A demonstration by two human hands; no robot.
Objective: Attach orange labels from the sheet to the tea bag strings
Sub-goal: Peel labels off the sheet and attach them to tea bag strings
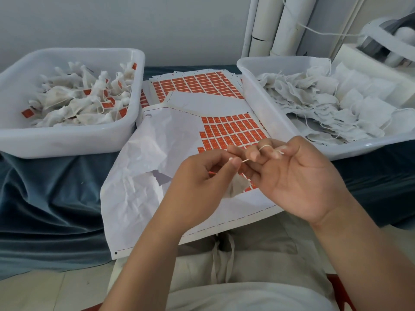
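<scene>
my left hand (pixel 199 178) pinches the thin white tea bag string (pixel 246 160) between thumb and fingertip. my right hand (pixel 301 176), palm up, has the same string looped round a curled finger, so both grips are closed on it. the small off-white tea bag (pixel 235 187) hangs between my hands, over the white sheet of orange rectangular labels (pixel 253 203). the string is fine and looks slack; i think it could slip off the finger or twist, and a sticky label might then fold on itself or catch my skin instead of the string. a thin orange sliver under my left fingers may be a label, but i cannot tell. the sheet lies on a tabletop draped in blue velvety cloth (pixel 56 187), between a white plastic bin of labelled bags (pixel 67 140) and a white plastic bin of plain bags (pixel 265 102). a pale grey wall (pixel 134 23) and white tubes (pixel 289 25) stand behind.
</scene>
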